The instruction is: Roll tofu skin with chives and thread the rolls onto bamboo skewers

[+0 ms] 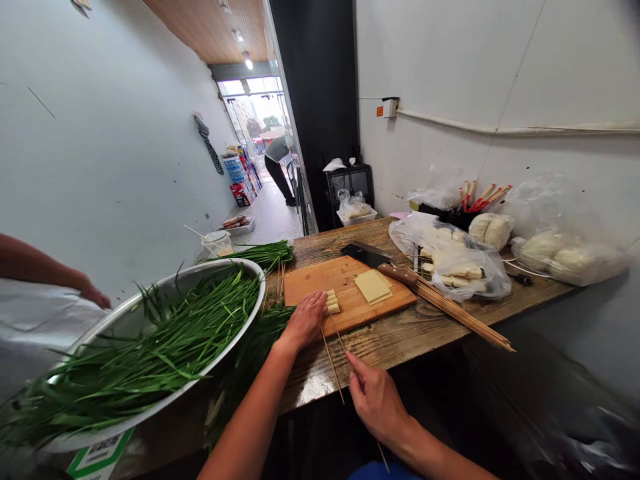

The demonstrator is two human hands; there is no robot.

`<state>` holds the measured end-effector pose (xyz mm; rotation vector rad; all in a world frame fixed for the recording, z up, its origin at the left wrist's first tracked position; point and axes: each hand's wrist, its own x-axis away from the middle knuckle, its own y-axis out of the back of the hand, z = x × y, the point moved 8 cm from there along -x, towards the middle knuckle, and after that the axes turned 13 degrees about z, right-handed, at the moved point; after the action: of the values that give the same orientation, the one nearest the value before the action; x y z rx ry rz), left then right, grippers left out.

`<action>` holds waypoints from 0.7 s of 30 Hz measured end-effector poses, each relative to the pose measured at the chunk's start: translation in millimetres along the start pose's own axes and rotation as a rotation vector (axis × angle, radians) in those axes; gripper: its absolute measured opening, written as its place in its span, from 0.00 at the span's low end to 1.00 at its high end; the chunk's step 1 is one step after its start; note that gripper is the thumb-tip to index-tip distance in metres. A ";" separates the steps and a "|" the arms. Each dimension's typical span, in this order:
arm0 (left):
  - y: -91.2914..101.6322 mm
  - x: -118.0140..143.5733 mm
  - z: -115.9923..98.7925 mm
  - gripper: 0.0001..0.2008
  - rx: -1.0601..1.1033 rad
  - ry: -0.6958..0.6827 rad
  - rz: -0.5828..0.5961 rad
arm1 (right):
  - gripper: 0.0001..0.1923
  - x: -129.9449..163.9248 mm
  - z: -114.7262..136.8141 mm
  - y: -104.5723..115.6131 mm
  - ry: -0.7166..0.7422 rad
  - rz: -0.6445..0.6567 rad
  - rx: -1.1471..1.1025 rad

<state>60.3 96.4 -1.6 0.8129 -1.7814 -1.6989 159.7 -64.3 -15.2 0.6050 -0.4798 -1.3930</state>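
Note:
On the wooden cutting board (310, 277) lies a short row of pale yellow rolls (332, 302), which look like rolled tofu sheets. My left hand (306, 318) rests over their left ends, holding them down, its fingertips partly hidden. A thin bamboo skewer (338, 331) is pinched in my right hand (375, 397); its tip reaches the near side of the rolls, and its tail shows below my wrist. A second skewer (332, 365) slants from the rolls past the table edge, with no hand on it. Flat tofu sheets (373, 287) lie stacked right of the rolls.
A large metal basin (261, 288) of green chives stands left. A cleaver (367, 254) and a bundle of skewers (465, 319) lie right of the board, beside a plastic bag (493, 257) of white pieces. Another person's hand (95, 293) is beyond the basin.

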 end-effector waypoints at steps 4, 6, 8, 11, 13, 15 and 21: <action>4.3 0.8 -4.0 0.20 0.012 -0.006 0.002 | 0.23 -1.3 -1.7 -2.0 -0.013 0.013 0.027; 5.0 1.0 -4.7 0.20 0.018 -0.005 0.011 | 0.23 -1.9 -1.3 -2.5 -0.019 0.023 0.034; 4.8 1.2 -4.3 0.20 0.023 0.002 0.014 | 0.23 -2.3 0.0 -2.1 -0.021 0.025 0.036; 4.5 1.7 -4.3 0.20 0.026 -0.001 0.004 | 0.23 -2.9 2.0 -2.1 -0.019 0.021 0.045; 5.0 2.1 -4.6 0.20 0.033 -0.004 -0.008 | 0.23 -3.4 2.6 -2.9 -0.011 0.009 0.050; 5.7 2.3 -4.8 0.19 0.039 0.001 -0.016 | 0.23 -4.2 2.4 -4.1 0.001 -0.008 0.053; 5.9 4.1 -6.8 0.19 0.016 -0.007 -0.037 | 0.22 -7.5 0.7 -7.3 0.000 -0.024 0.085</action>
<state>62.2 88.9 4.5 0.8529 -1.7978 -1.7154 152.9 -57.4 -19.1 0.6817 -0.5358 -1.4012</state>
